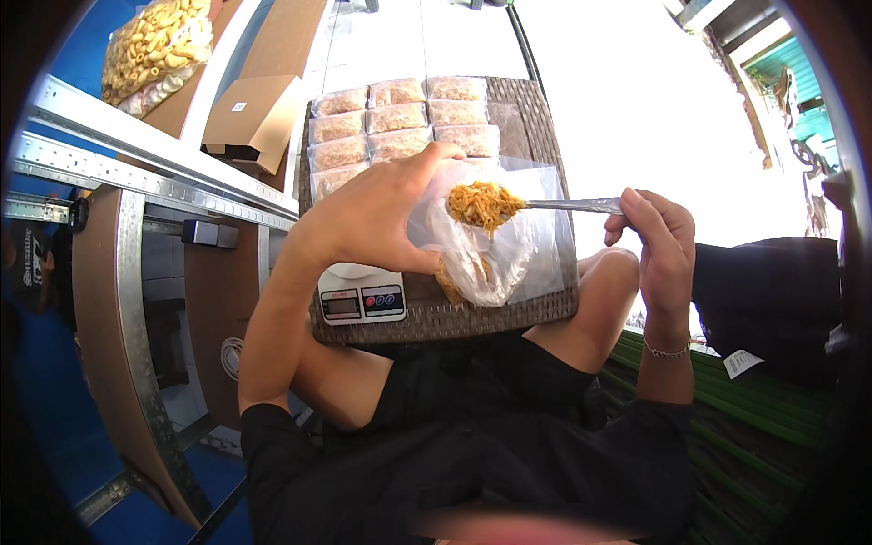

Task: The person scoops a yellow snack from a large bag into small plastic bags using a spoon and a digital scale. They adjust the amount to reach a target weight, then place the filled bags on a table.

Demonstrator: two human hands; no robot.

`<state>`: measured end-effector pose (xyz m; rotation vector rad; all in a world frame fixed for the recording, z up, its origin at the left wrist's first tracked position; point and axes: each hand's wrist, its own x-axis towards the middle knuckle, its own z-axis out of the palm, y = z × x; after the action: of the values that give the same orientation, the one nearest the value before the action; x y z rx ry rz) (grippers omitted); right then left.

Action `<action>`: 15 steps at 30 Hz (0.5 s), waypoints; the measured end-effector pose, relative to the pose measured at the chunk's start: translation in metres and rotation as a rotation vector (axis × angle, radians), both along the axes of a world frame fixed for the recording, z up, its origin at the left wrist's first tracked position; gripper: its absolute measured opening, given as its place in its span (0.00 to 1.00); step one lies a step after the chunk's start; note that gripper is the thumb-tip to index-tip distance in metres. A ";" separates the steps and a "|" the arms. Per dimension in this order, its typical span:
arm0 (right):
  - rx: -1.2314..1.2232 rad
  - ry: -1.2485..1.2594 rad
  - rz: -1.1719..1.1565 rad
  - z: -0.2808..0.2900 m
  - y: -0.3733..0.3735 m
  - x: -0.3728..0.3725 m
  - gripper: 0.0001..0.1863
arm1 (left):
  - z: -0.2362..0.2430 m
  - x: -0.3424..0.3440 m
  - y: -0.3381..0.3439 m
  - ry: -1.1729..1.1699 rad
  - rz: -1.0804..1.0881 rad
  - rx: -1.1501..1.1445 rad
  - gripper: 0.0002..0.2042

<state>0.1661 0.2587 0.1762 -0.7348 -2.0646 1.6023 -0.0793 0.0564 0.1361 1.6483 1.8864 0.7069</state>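
Our left hand (pixel 377 213) grips a plastic bag (pixel 501 277); our right hand (pixel 661 238) holds a spoon (pixel 581 205) level, likely against spills.

Plain black short-sleeved shirt (pixel 472 450); black shorts (pixel 472 372); thin silvery right-wrist chain bracelet (pixel 668 352).

Obstructions: packets (pixel 397 118), upper centre; left hand (pixel 377 213), spoon (pixel 577 205) and plastic bag (pixel 501 280), centre; scale (pixel 363 298), left of centre; right hand (pixel 668 241) and knee (pixel 618 263), right of centre. Passage: open air, upper right, beside wicker table (pixel 536 104).
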 end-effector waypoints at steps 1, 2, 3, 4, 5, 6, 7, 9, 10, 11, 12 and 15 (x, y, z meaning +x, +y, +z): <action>-0.007 -0.002 0.007 -0.001 -0.001 -0.004 0.17 | -0.001 0.000 0.001 0.010 -0.006 0.028 0.45; -0.008 0.013 0.036 -0.002 -0.002 -0.009 0.18 | -0.003 0.000 0.001 0.021 -0.011 0.055 0.45; -0.016 0.017 0.058 -0.002 -0.004 -0.014 0.18 | -0.004 0.000 0.002 0.022 -0.005 0.060 0.45; -0.030 0.025 0.074 -0.003 -0.007 -0.020 0.19 | -0.006 0.000 0.002 0.024 0.001 0.064 0.45; -0.005 0.010 0.108 -0.004 -0.011 -0.028 0.19 | -0.007 -0.001 0.002 0.038 0.011 0.037 0.45; 0.012 -0.003 0.136 -0.006 -0.016 -0.036 0.19 | -0.008 -0.002 0.002 0.002 0.021 0.046 0.45; 0.025 0.006 0.175 -0.009 -0.021 -0.046 0.20 | -0.009 -0.003 0.001 -0.023 0.035 0.022 0.45; 0.118 0.001 0.226 -0.015 -0.032 -0.067 0.20 | -0.012 -0.006 -0.004 -0.068 0.064 0.024 0.45; 0.158 -0.072 0.221 -0.018 -0.038 -0.078 0.20 | -0.015 -0.007 -0.008 -0.088 0.078 0.048 0.45; 0.213 -0.125 0.240 -0.020 -0.043 -0.087 0.19 | -0.017 -0.009 -0.012 -0.116 0.087 0.095 0.45; 0.324 -0.060 0.299 -0.021 -0.049 -0.096 0.18 | -0.021 -0.011 -0.017 -0.136 0.115 0.121 0.44; 0.490 -0.017 0.403 -0.023 -0.066 -0.119 0.16 | -0.035 -0.018 -0.034 -0.233 0.184 0.215 0.44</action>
<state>0.0475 0.1927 0.1532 -0.1661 -2.5913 1.1787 -0.0971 0.0222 0.1009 1.4520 1.8590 1.1615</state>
